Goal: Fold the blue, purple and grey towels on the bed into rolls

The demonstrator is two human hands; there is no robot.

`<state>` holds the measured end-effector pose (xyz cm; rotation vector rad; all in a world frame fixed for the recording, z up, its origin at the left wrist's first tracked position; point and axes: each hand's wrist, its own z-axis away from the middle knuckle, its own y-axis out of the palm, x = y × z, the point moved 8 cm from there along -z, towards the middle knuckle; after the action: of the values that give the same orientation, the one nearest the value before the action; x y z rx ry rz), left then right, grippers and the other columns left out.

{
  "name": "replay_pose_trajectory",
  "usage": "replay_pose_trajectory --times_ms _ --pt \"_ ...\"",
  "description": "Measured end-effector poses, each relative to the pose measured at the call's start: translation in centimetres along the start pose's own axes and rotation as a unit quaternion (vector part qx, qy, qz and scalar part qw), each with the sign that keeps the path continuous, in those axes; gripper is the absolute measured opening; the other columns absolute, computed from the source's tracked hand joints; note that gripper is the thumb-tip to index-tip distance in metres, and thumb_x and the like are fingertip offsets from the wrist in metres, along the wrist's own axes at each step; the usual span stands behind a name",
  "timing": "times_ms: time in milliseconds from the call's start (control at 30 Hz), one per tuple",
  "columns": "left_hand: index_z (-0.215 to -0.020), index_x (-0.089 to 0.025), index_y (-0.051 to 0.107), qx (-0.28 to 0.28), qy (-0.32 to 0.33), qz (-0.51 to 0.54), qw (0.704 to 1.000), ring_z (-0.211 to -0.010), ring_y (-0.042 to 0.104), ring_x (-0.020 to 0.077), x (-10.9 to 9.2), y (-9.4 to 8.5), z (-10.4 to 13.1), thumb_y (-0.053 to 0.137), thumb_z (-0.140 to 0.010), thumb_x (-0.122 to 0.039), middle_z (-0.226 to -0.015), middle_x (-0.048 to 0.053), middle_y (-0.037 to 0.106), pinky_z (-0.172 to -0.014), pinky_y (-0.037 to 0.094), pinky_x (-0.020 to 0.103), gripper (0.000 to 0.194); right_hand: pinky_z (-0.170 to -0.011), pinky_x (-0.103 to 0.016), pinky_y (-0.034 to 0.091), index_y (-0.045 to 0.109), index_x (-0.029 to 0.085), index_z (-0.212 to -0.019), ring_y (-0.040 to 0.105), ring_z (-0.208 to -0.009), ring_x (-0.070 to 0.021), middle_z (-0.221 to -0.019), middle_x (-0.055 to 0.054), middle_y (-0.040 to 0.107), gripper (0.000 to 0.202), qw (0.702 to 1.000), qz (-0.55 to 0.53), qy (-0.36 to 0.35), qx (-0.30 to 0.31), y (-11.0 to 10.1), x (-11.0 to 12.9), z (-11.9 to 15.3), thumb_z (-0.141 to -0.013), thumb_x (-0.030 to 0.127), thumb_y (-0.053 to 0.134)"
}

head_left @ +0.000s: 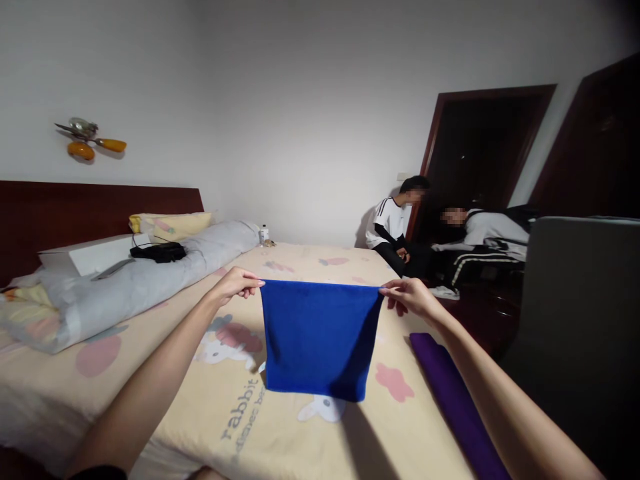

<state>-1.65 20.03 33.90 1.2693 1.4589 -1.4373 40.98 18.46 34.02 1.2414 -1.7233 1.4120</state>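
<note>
A blue towel [320, 340] hangs stretched between my two hands above the bed, its top edge nearly level. My left hand [237, 283] pinches the upper left corner between thumb and fingers. At the upper right corner, my right hand [409, 298] grips the cloth in the same way. The towel's lower edge hangs close over the printed bedsheet [200, 413]; whether it touches the sheet I cannot tell. A long, narrow purple cloth [453, 400] lies on the bed's right side, partly behind my right forearm.
A rolled grey quilt [125, 293] lies along the left, with a white box [95, 255] and a black item [159, 251] on it. A small bottle [264, 233] stands at the far edge. Two people sit or lean at the right, near a dark doorway [480, 147].
</note>
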Motion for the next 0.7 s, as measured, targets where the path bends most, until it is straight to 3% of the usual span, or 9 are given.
replay_pose_trajectory --times_ms 100,267,400,533,633,700 --pt "-0.07 -0.014 0.071 -0.021 -0.045 0.054 0.997 -0.049 0.063 0.0137 1.3 0.4 -1.3 0.087 -0.057 -0.031 -0.063 0.008 0.073 -0.042 0.035 0.02 0.027 -0.037 -0.022 0.048 0.066 0.015 -0.069 0.066 -0.046 -0.0191 -0.059 -0.009 0.071 0.041 0.996 -0.083 0.03 -0.024 0.5 -1.6 -1.3 -0.06 0.051 0.083" --pt "-0.071 -0.013 0.065 -0.072 -0.041 0.094 0.992 -0.059 0.071 0.0191 2.7 1.3 -4.2 0.088 -0.057 -0.026 -0.071 0.012 0.075 -0.049 0.045 0.021 0.03 -0.049 -0.031 0.059 0.061 0.017 -0.067 0.072 -0.06 -0.0257 -0.062 -0.012 0.072 0.04 0.99 -0.125 0.024 -0.065 1.9 -3.6 -4.0 -0.062 0.049 0.084" --pt "-0.074 -0.012 0.065 -0.13 0.004 0.125 0.984 -0.064 0.072 0.0198 2.6 1.4 -6.8 0.086 -0.062 -0.025 -0.069 0.012 0.074 -0.06 0.052 0.026 0.028 -0.059 -0.039 0.062 0.059 0.018 -0.066 0.072 -0.059 -0.0261 -0.058 -0.009 0.07 0.044 0.982 -0.148 -0.02 -0.12 2.2 -3.8 -6.5 -0.059 0.055 0.082" --pt "-0.088 -0.011 0.07 -0.182 0.086 0.139 0.97 -0.083 0.073 0.0215 1.0 0.4 -8.8 0.083 -0.066 -0.034 -0.083 0.012 0.076 -0.07 0.055 0.028 0.034 -0.08 -0.043 0.061 0.063 0.018 -0.08 0.073 -0.073 -0.0244 -0.07 -0.007 0.073 0.051 0.967 -0.161 -0.086 -0.176 1.4 -2.8 -7.9 -0.061 0.064 0.076" --pt "-0.099 -0.012 0.071 -0.192 0.129 0.125 0.965 -0.095 0.07 0.0231 0.8 -0.1 -8.6 0.08 -0.067 -0.043 -0.094 0.011 0.076 -0.077 0.054 0.03 0.046 -0.092 -0.042 0.056 0.065 0.018 -0.09 0.072 -0.087 -0.0237 -0.085 -0.007 0.075 0.055 0.962 -0.154 -0.12 -0.193 1.0 -2.3 -7.2 -0.064 0.066 0.073" --pt "-0.098 -0.014 0.073 -0.178 0.133 0.101 0.97 -0.095 0.069 0.0243 2.0 0.2 -7.3 0.08 -0.065 -0.048 -0.094 0.01 0.076 -0.078 0.054 0.032 0.048 -0.093 -0.044 0.054 0.067 0.018 -0.091 0.071 -0.089 -0.0244 -0.089 -0.008 0.075 0.054 0.965 -0.137 -0.127 -0.185 1.0 -2.7 -5.6 -0.066 0.065 0.072"
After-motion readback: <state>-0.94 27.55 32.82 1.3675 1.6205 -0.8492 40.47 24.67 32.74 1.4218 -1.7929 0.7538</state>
